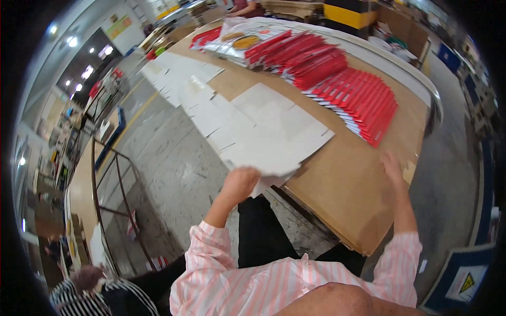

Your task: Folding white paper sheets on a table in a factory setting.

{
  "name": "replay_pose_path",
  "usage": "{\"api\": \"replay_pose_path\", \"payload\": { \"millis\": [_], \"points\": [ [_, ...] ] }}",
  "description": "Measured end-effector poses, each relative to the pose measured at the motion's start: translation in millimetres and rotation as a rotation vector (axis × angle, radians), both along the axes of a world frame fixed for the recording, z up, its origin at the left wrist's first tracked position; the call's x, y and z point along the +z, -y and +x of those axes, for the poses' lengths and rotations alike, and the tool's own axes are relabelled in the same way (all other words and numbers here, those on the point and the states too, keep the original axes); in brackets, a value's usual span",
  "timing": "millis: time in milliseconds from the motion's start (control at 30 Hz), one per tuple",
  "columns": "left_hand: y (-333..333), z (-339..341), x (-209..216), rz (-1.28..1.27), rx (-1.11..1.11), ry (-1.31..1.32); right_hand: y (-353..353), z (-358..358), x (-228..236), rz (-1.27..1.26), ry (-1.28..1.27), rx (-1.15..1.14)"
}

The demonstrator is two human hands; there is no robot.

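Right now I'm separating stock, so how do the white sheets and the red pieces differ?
The white sheets are pale and spread mostly flat; the red pieces are vivid and fanned in tight rows. The left hand grips the white sheets' near edge; the red pieces lie farther right, apart from the right hand. Both overlap among themselves on the brown-topped table.

Over the table [410,72], the right hand [391,168] is blurred. At the table's near-left edge, the left hand [240,183] hides part of a sheet [271,150]. Beyond the table, the view's edge cuts off a co-worker [249,8].
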State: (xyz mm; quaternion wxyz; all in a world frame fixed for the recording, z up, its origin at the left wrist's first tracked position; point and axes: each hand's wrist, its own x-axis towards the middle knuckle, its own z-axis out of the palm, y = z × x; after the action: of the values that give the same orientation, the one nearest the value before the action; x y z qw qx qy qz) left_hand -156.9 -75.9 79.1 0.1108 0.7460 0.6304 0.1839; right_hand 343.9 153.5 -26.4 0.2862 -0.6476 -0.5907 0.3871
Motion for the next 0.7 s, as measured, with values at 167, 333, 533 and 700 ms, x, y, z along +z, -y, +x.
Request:
{"api": "replay_pose_path", "payload": {
  "millis": [167,333,533,700],
  "points": [
    [20.9,40.2,67.8,0.561,-0.157,-0.068,200.5,-113.9,82.7,0.602,0.293,0.234],
    [50.5,135.6,36.0,0.099,-0.62,-0.163,282.7,-167.4,104.4,1.165,0.369,0.419],
    [36.7,89.1,31.9,0.213,-0.528,0.182,314.2,-72.0,95.5,0.714,-0.007,0.092],
    [-16.5,94.0,-49.9,-0.063,-0.455,-0.39,339.4,-2.5,71.7,0.703,0.031,0.143]
  ]
}}
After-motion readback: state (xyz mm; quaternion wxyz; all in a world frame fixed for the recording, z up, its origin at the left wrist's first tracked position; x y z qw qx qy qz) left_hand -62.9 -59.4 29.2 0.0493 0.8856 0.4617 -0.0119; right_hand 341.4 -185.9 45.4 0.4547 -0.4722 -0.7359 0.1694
